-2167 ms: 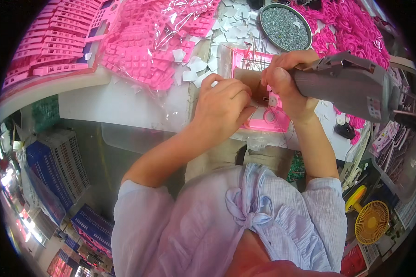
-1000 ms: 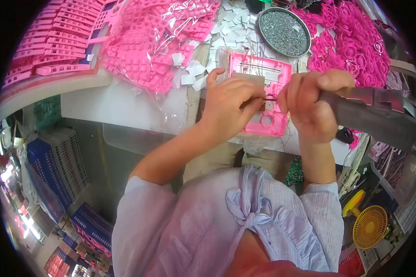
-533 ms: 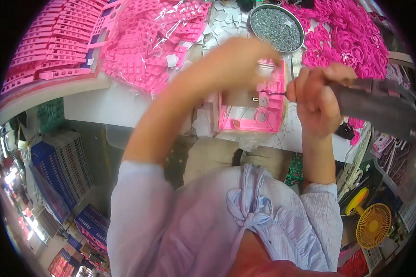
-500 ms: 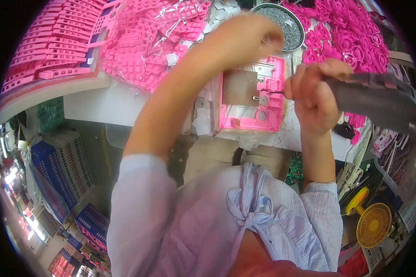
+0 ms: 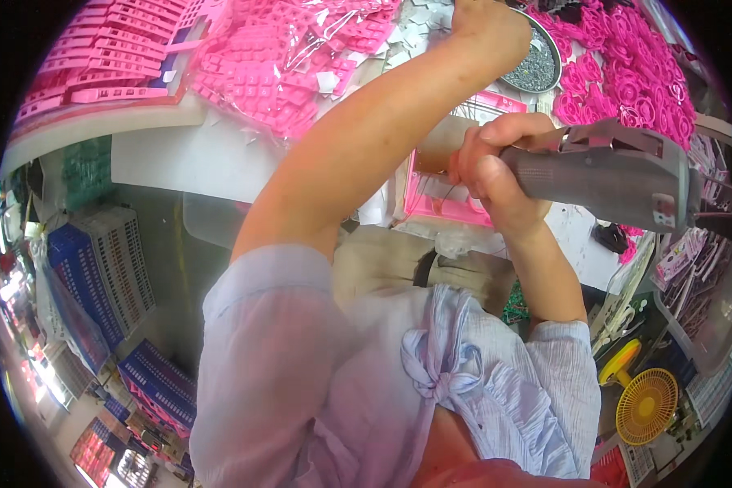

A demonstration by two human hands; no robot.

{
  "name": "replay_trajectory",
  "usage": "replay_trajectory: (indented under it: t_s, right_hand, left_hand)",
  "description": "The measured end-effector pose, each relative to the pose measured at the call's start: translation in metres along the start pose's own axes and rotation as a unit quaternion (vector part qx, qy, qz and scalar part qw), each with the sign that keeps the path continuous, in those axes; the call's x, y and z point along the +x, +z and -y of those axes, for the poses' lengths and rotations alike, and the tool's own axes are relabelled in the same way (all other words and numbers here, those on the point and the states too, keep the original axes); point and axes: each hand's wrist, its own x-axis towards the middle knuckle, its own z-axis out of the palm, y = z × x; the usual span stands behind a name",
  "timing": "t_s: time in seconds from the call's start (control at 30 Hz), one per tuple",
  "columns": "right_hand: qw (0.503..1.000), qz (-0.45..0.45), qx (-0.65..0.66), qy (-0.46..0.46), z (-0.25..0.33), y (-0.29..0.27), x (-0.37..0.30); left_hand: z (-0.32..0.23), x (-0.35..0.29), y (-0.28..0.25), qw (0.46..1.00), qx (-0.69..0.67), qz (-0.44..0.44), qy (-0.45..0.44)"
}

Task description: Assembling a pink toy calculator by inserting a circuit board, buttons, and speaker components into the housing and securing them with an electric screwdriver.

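My right hand (image 5: 504, 159) is wrapped round a grey electric screwdriver (image 5: 610, 183), its bit end hidden behind the fingers, over a pink plastic housing (image 5: 451, 210). A brown board and thin wires show in the housing, much of which is covered by my hand and left forearm. My left hand (image 5: 492, 37) reaches across to the far side, at the left rim of a round metal dish (image 5: 558, 69) of small grey metal pieces that look like screws. Its fingers run to the upper picture edge and are mostly hidden, so their grip is unclear.
Bagged pink keypad parts (image 5: 276, 73) and stacked pink strips (image 5: 118, 53) lie to the left. A heap of pink rings (image 5: 634, 81) fills the far right. Nearer, a yellow fan (image 5: 647, 407) stands at right and blue crates (image 5: 85, 272) at left.
My left hand has moved farther away and to the right, toward the dish. My right hand has shifted left with the screwdriver and now covers more of the housing.
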Motion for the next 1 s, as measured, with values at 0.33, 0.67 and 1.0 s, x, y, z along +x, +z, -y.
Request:
replay_trajectory:
  t_s: [0.33, 0.67, 1.0]
  right_hand:
    - [0.983, 0.09, -0.162, -0.008, -0.009, -0.007, -0.005]
    - [0.99, 0.079, 0.114, -0.027, 0.029, 0.002, 0.022]
    - [0.992, 0.077, 0.101, -0.007, 0.024, 0.009, 0.021]
  left_hand:
    - [0.036, -0.125, -0.111, 0.9, -0.417, -0.053, -0.119]
    - [0.016, -0.232, -0.063, 0.922, -0.367, -0.117, 0.032]
    - [0.018, -0.217, -0.058, 0.915, -0.337, -0.2, 0.093]
